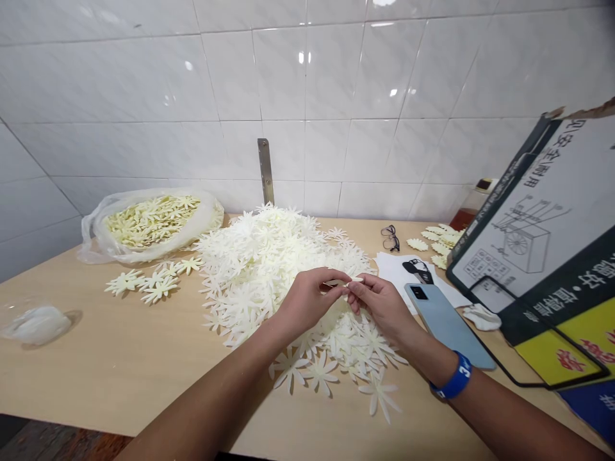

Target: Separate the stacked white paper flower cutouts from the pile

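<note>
My left hand and my right hand meet above a large heap of white foam flower cutouts. Between their fingertips they pinch a narrow pale petal-shaped piece, partly hidden by the fingers. Beneath my wrists the heap spreads towards the table's front edge, with single flowers lying loose there. To the left, a smaller group of cream flowers lies on the bare table. A plastic bag holds many more yellowish flowers.
A light blue phone lies to the right of my right hand, on a sheet of paper. Glasses and cream flowers sit behind it. A printed board leans at the right. Tiled walls bound the table's back; a knotted plastic bag lies left.
</note>
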`<state>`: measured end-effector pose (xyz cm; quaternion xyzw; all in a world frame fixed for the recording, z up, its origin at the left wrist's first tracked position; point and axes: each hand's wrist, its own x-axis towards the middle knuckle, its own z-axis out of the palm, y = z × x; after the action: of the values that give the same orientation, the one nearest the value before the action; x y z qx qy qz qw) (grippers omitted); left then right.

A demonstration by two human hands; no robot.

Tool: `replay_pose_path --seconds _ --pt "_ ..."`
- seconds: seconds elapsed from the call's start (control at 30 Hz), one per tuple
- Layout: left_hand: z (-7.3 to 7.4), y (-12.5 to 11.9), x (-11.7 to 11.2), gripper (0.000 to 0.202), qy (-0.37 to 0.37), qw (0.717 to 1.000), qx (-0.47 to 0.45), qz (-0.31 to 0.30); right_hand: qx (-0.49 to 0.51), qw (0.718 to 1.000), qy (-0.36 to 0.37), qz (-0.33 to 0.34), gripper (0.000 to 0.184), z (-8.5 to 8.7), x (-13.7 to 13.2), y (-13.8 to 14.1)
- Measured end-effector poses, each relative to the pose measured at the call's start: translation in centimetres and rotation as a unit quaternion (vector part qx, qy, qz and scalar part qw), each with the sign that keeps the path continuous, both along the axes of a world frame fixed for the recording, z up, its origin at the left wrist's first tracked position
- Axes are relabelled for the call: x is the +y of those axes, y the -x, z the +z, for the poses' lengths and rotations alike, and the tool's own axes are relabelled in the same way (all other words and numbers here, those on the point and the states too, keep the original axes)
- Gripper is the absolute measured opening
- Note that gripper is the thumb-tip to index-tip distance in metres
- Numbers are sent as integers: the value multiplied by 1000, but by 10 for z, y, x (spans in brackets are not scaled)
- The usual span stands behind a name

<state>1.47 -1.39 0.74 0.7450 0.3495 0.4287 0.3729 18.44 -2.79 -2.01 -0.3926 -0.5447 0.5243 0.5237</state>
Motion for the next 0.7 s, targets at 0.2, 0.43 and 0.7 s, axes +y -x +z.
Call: replay_pose_path --seconds 0.2,0.43,0.7 --pt "1 1 3 14 110 992 -55 -7 8 1000 14 -3 32 2 -3 1" --pt "5 0 0 21 104 993 -52 9 0 1000 14 6 29 2 -3 -1" --pt "3 2 5 22 174 982 -66 15 -33 999 3 11 30 1 -3 0"
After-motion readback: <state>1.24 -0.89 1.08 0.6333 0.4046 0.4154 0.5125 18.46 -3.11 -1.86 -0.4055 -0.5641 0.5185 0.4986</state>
